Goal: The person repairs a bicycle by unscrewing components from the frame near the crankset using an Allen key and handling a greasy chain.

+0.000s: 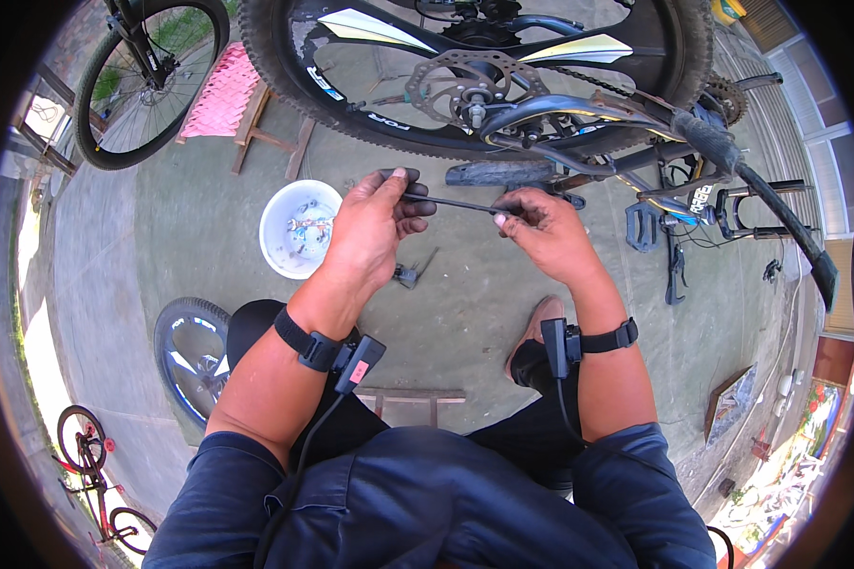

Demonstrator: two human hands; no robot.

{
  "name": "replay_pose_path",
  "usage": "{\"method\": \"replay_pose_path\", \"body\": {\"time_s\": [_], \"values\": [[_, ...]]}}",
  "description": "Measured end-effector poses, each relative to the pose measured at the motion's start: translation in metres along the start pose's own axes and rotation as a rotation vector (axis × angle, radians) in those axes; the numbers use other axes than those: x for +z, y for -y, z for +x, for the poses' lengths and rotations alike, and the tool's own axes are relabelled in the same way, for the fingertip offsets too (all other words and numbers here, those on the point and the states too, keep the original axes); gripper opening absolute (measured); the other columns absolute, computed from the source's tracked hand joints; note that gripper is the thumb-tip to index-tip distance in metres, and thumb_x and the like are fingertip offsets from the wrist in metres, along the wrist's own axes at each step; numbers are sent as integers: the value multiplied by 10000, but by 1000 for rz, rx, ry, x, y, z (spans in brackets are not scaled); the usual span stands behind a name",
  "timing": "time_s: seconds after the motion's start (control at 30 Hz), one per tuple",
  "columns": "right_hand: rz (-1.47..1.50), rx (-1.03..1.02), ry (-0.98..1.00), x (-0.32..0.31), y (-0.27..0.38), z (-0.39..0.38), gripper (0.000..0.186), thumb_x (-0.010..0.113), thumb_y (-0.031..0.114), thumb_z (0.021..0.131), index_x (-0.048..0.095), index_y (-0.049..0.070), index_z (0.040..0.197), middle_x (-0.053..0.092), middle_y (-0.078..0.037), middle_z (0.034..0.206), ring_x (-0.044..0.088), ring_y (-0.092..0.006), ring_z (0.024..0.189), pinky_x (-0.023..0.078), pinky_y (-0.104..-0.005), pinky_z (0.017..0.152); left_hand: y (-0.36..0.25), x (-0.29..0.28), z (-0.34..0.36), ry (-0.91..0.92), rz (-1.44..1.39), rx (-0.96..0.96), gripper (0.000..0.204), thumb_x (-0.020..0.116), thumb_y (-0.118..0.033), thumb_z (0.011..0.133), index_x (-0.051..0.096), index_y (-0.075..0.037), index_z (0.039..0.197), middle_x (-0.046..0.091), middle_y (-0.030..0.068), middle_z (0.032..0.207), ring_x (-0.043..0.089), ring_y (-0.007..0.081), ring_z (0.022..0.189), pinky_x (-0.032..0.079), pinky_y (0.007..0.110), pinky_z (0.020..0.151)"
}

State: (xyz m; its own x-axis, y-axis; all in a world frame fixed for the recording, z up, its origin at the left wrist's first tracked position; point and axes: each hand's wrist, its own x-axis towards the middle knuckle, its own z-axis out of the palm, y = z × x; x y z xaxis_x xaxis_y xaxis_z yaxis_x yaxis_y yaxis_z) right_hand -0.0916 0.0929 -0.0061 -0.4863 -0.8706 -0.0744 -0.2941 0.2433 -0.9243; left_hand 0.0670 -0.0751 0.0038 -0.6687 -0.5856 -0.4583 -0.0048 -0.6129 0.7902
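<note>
Between my two hands stretches a thin, straight black cable-like piece (457,204), held level above the green mat. My left hand (375,216) grips its left end with thumb and fingers, and the fingertips are smeared dark. At its other end, my right hand (543,228) pinches it between thumb and fingers. Just beyond both hands lies a bicycle on its side, with its big black wheel (351,135), a silver brake disc (429,83) and a grey frame tube (603,150) on view. Neither hand touches the bicycle.
A white bucket (268,226) with small metal parts stands left of my left hand. Below the hands lies a small black part (407,275). To the right are a pedal (641,228), a fork (731,213) and a brake lever (676,273). A pink-topped stool (220,95) is at far left.
</note>
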Motion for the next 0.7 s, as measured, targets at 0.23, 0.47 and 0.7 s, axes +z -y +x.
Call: {"method": "replay_pose_path", "body": {"time_s": [0.23, 0.47, 0.7], "values": [[15, -5, 74, 3, 2, 0, 200, 653, 122, 837, 627, -33, 962, 597, -56, 885, 574, -104, 744, 477, -250, 661, 1, 1, 1, -42, -6, 9, 226, 457, -196, 976, 514, -18, 1104, 607, 78, 944, 614, 158, 783, 489, 267, 646], [-18, -9, 85, 3, 6, 0, 210, 655, 136, 832, 633, -31, 958, 602, -67, 894, 580, -121, 744, 482, -263, 671, 1, 1, 1, -43, -16, 16, 219, 450, -176, 976, 516, -19, 1114, 613, 83, 950, 613, 158, 774, 490, 267, 643], [-38, -13, 94, 3, 5, 0, 217, 657, 148, 826, 636, -27, 954, 612, -78, 890, 584, -136, 767, 487, -276, 689, 1, 0, 1, -43, -17, 20, 216, 443, -164, 976, 516, -18, 1119, 615, 83, 942, 614, 157, 770, 491, 265, 642]]}}
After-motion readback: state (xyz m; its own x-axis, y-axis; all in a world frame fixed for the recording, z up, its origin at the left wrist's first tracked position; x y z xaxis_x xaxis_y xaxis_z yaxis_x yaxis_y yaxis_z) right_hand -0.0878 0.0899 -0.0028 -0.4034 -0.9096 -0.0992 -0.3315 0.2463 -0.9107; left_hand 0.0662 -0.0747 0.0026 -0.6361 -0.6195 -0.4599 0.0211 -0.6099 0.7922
